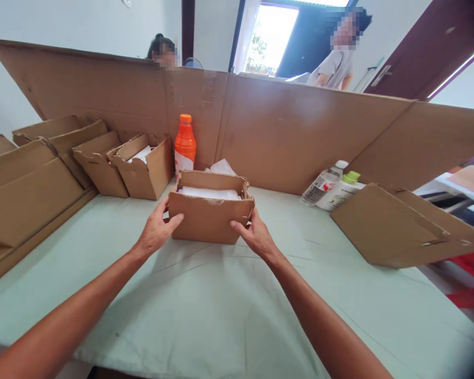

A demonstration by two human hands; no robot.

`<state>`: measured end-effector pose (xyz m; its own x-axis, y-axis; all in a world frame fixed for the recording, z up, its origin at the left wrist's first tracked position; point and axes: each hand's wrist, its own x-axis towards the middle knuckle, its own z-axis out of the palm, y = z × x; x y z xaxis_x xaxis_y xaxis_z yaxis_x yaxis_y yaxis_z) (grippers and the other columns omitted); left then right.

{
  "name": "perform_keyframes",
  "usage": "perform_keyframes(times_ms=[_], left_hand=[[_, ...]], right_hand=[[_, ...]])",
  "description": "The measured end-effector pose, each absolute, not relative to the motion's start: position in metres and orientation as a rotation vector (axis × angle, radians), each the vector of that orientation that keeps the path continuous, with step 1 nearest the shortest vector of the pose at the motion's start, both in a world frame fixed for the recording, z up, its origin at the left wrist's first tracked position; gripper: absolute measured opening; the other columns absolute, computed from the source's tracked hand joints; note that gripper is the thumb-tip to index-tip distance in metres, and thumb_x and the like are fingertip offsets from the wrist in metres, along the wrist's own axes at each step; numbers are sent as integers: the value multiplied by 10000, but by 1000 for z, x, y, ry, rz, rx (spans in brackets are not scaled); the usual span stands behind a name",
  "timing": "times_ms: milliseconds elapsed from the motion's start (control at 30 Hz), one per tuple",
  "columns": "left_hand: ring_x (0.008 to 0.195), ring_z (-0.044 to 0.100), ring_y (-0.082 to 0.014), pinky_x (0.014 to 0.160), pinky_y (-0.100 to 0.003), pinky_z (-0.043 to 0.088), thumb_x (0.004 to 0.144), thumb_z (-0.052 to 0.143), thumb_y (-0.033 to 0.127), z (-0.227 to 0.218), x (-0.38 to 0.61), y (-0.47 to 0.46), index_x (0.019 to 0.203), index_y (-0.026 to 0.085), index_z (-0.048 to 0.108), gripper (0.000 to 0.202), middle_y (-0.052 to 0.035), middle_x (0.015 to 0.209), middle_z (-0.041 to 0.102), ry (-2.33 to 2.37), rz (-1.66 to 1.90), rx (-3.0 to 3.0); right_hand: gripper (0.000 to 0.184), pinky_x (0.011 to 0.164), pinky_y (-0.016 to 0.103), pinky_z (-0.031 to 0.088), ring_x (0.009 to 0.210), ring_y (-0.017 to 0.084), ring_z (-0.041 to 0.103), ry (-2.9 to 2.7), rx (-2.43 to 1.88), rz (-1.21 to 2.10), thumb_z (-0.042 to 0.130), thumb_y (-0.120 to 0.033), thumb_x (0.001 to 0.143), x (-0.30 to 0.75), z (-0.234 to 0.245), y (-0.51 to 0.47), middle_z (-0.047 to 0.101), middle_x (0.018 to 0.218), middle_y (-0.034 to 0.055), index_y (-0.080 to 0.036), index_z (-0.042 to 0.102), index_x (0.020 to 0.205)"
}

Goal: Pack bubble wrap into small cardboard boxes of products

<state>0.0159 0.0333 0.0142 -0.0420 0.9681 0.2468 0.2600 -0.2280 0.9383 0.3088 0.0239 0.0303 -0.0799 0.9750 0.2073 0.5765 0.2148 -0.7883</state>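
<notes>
A small open cardboard box [207, 216] with white paper inside stands on the pale green table [205, 310] in front of me. My left hand [156, 231] grips the box's left front corner, thumb across the front face. My right hand [255, 234] holds its right front corner, fingers wrapped round the side. Both hands press the box between them.
An orange bottle [185, 143] stands behind the box. Folded cartons [140, 168] and flat cardboard [27, 195] are stacked at the left. Two bottles [332, 187] lie by a flat cardboard piece [403, 226] at the right. A tall cardboard wall [292, 131] spans the back; two people are behind it.
</notes>
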Motion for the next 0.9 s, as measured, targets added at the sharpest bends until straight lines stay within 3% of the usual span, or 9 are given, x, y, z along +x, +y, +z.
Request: perform_keyframes(times_ms=[133,233,300,367,467,567,667,767,900], left_hand=[[1265,602,-289,989,-423,563,860,623,415,19,48,30,1440,154,496,648,-150,1386,630,1288,1332,1572],[1265,610,-281,1015,-426,557,891,606,376,14,64,2,1445,181,504,596,-137,1428,609,1187,1235,1646],[1259,620,-265,1040,-417,549,920,590,358,11,65,-23,1456,224,509,558,-112,1470,588,1128,1151,1694],[1240,637,-258,1053,-416,549,940,588,370,10,56,-45,1465,262,512,542,-90,1483,586,1112,1087,1712],[1217,661,-268,1050,-419,561,947,599,430,10,28,-61,1429,285,551,505,-77,1454,613,1187,1089,1697],[1181,685,-270,1032,-415,579,944,609,463,10,4,-63,1361,285,602,454,-78,1425,624,1293,1155,1692],[1106,720,-269,983,-417,611,905,652,497,7,-7,-63,1335,280,605,484,-81,1380,644,1328,1172,1665],[1067,732,-289,967,-441,617,848,683,571,2,-6,-63,1278,276,608,527,-69,1295,689,1351,1159,1595],[1070,714,-328,1045,-535,556,794,673,678,1,10,-55,1224,332,604,556,-23,1226,714,1514,1133,1571]], right_hand=[[648,782,414,577,809,230,686,-1705,-1572,541,598,-479,900,317,38,5,722,1227,101,-224,445,1476],[500,671,411,578,652,225,654,-1611,-1700,396,584,-527,893,341,34,-48,759,1002,71,-233,575,1297],[413,566,414,562,594,250,644,-1549,-1768,287,582,-565,884,350,28,-91,737,840,58,-251,628,1150],[393,572,451,583,665,302,693,-1545,-1768,210,578,-566,894,349,18,-127,737,850,73,-276,631,1155],[601,848,548,621,1099,387,705,-1680,-1617,158,640,-524,884,345,1,-152,702,1266,111,-342,495,1438],[949,1085,629,500,1422,429,483,-1792,-1471,234,734,-570,820,352,-16,-140,441,1604,100,-383,249,1613],[1207,1194,647,366,1528,440,300,-1782,-1393,486,754,-715,737,360,-24,-112,247,1702,117,-332,80,1663],[1397,1249,618,267,1554,428,239,-1767,-1281,692,777,-810,619,355,-23,-95,205,1713,140,-281,23,1670],[1465,1276,529,226,1579,376,192,-1701,-1196,796,853,-743,574,348,-19,-93,184,1718,141,-262,5,1667]])
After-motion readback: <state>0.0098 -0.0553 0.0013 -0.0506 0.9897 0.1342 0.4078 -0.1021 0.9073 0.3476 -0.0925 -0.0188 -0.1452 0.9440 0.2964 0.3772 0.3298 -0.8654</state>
